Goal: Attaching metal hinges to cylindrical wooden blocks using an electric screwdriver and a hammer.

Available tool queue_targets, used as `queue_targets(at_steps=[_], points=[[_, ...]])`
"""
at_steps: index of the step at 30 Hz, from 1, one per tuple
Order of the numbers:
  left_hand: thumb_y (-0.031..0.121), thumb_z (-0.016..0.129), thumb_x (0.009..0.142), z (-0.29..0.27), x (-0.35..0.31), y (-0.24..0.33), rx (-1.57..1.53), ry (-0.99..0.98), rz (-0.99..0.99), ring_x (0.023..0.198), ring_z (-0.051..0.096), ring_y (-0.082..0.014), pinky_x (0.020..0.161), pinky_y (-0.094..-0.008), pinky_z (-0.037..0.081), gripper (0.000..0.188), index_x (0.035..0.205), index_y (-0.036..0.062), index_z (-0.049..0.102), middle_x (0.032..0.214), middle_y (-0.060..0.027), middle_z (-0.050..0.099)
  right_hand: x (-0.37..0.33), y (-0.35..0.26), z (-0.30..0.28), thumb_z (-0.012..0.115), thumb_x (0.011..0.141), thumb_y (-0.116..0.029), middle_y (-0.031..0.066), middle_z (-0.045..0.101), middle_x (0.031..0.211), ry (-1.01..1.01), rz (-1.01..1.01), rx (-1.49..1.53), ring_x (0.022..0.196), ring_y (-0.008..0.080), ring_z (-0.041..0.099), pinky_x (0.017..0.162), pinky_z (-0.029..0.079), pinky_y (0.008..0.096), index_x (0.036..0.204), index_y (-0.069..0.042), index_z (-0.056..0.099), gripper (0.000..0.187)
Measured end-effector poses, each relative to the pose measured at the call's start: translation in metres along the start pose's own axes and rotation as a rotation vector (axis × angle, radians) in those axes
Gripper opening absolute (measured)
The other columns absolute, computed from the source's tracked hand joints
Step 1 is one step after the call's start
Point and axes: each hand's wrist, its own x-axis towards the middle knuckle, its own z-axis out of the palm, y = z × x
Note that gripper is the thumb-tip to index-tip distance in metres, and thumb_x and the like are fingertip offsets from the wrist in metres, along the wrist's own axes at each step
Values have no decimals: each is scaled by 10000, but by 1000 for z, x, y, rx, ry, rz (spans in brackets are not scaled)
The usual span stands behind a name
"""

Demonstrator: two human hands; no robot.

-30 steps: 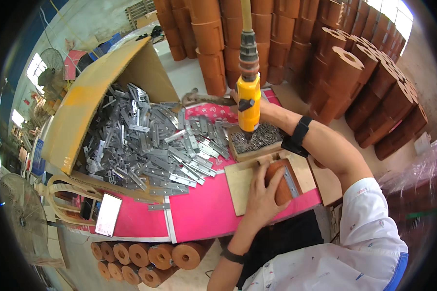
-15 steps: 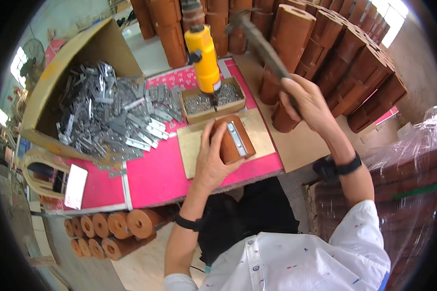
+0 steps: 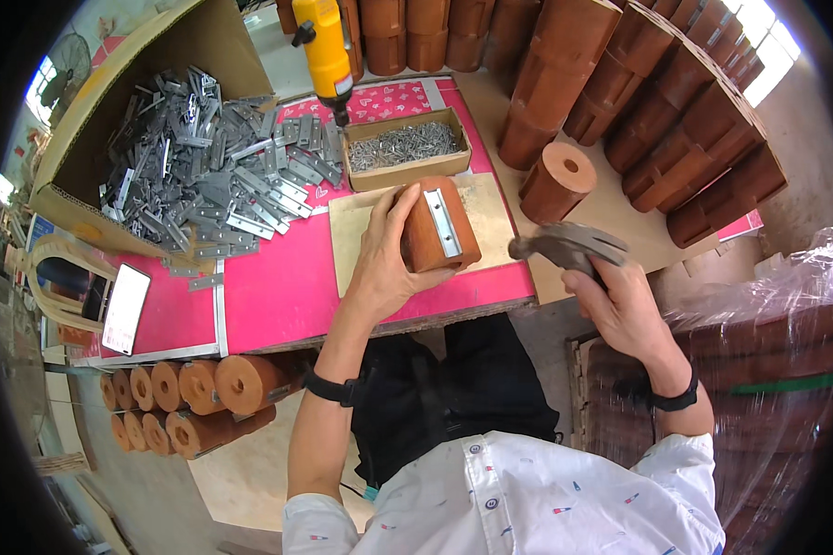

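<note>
My left hand (image 3: 384,245) is closed around the side of a reddish-brown wooden cylinder (image 3: 419,242), its thumb along the near edge. The cylinder sits on a pale board (image 3: 492,215) at the table's front. Along its top lies a silver metal strip (image 3: 442,222) with a dark spot near each end; whether these are holes or screw heads I cannot tell. To the right, my right hand (image 3: 620,310) grips a claw hammer (image 3: 569,242). Its head is low, beside the board and apart from the cylinder; the handle is mostly hidden by the hand.
Beyond the board stands a carton of small screws (image 3: 407,148), with a yellow power screwdriver (image 3: 327,55) hanging above. A cardboard box (image 3: 74,185) spills metal strips at left, near a phone (image 3: 127,310). One short cylinder (image 3: 558,182) and tall stacks (image 3: 555,79) stand at right.
My right hand has brought the hammer down from its raised position to beside the board. My left hand keeps hold of the cylinder, now turned slightly. The view has shifted.
</note>
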Motion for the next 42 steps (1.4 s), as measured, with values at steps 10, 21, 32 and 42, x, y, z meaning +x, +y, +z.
queue_targets(at_steps=[10,21,32,42], points=[[251,895,579,-2,-1,-7,-6,39,53,1301,396,-380,1076,-447,375,1052,1454,123,325,1415,-186,346,45,-52,-2,600,918,-115,227,632,1006,74,-194,-60,870,403,629,727,507,420,1103,56,575,254],[220,898,574,1,0,-8,19,63,64,1308,397,-365,1072,-443,374,1073,1465,143,307,1424,-178,344,59,-30,27,574,942,-212,216,638,778,20,-249,-159,707,412,631,623,512,460,1057,38,560,276],[211,889,594,4,2,-11,-13,84,104,1278,418,-394,1038,-461,389,1057,1467,143,296,1424,-198,340,59,-20,23,585,937,-226,219,621,717,-211,-134,-429,641,397,631,571,514,445,1006,28,560,265],[231,901,591,4,0,-14,-18,101,112,1270,425,-406,1030,-457,404,1070,1465,129,292,1424,-208,343,56,-38,19,580,940,-252,211,628,716,-134,-140,-242,650,399,627,568,504,449,929,33,564,286]])
